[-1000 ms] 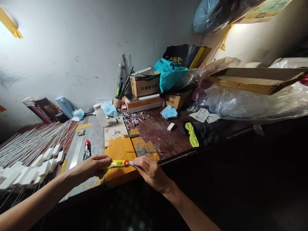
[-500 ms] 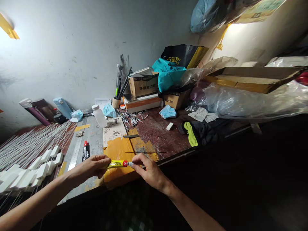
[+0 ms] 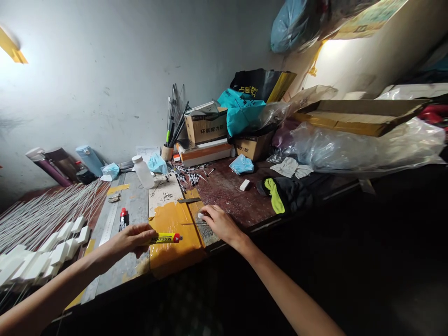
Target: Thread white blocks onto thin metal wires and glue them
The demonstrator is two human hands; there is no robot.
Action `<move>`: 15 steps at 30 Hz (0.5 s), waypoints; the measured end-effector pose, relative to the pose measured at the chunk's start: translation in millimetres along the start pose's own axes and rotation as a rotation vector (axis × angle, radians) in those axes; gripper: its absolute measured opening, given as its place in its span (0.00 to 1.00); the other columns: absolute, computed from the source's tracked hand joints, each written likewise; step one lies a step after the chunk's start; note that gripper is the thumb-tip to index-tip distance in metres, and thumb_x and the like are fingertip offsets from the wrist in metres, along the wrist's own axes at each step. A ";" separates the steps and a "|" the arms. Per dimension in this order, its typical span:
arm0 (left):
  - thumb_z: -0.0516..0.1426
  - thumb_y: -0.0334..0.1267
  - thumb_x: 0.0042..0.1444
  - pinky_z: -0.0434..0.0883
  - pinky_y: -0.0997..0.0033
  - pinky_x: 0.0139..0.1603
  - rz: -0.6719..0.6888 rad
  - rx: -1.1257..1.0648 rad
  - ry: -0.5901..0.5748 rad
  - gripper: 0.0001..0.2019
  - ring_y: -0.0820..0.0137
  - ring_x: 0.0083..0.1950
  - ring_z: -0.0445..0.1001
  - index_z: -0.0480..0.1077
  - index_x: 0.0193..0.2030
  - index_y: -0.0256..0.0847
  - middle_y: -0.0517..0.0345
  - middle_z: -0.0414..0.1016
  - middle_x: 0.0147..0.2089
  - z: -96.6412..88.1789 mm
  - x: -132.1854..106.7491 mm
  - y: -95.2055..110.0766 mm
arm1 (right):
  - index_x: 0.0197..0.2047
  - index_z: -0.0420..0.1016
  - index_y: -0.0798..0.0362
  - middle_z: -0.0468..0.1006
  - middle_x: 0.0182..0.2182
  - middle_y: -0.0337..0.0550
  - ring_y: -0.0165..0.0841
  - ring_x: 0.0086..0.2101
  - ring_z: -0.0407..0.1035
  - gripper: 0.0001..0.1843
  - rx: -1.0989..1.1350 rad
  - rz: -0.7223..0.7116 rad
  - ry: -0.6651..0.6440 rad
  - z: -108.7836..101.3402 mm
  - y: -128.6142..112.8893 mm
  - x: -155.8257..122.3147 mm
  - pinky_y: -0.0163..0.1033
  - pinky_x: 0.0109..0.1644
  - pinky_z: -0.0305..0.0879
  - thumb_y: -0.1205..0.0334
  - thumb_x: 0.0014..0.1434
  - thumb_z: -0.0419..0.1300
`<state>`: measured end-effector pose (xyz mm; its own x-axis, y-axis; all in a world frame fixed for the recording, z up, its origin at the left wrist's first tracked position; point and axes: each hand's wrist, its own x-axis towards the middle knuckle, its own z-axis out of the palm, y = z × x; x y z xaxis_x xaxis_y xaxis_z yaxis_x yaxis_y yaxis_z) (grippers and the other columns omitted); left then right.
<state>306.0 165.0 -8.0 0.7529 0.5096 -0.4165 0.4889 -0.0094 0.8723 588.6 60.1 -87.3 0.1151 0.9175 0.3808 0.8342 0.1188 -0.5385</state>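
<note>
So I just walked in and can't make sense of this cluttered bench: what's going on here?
A person is working at the workbench with bare hands. The left hand holds a yellow glue tube, its red-collared tip pointing right. The right hand rests on the bench beside a thin dark rod, fingertips on a small pale bit too small to identify. A second, black glue tube lies by a metal ruler.

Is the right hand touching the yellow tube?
No, the right hand rests on the bench beyond it, apart from the yellow tube, which only the left hand holds.
</note>
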 end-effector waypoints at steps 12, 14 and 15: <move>0.48 0.56 0.61 0.60 0.74 0.26 0.144 0.410 0.102 0.20 0.71 0.26 0.63 0.65 0.35 0.40 0.61 0.65 0.25 -1.5 -0.3 6.4 | 0.43 0.74 0.53 0.77 0.40 0.46 0.37 0.43 0.67 0.11 -0.015 -0.058 0.037 -6.4 -8.9 9.8 0.44 0.50 0.63 0.73 0.62 0.54; 0.48 0.54 0.62 0.60 0.74 0.25 0.149 0.491 0.141 0.18 0.71 0.26 0.64 0.65 0.34 0.41 0.62 0.65 0.25 0.8 -2.3 14.0 | 0.42 0.75 0.52 0.78 0.39 0.44 0.36 0.42 0.69 0.09 0.072 -0.077 0.048 -12.1 -28.3 9.9 0.42 0.49 0.63 0.70 0.63 0.55; 0.48 0.53 0.62 0.59 0.75 0.24 0.156 0.524 0.160 0.18 0.71 0.25 0.64 0.65 0.34 0.41 0.62 0.65 0.25 2.4 -2.9 18.1 | 0.42 0.75 0.52 0.79 0.39 0.44 0.35 0.42 0.70 0.08 0.144 -0.093 0.034 -14.9 -39.8 10.2 0.40 0.49 0.64 0.68 0.64 0.55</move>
<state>313.7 161.3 8.3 0.7776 0.5915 -0.2132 0.5610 -0.4997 0.6599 564.6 59.0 -50.8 0.0607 0.8870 0.4579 0.7563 0.2585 -0.6010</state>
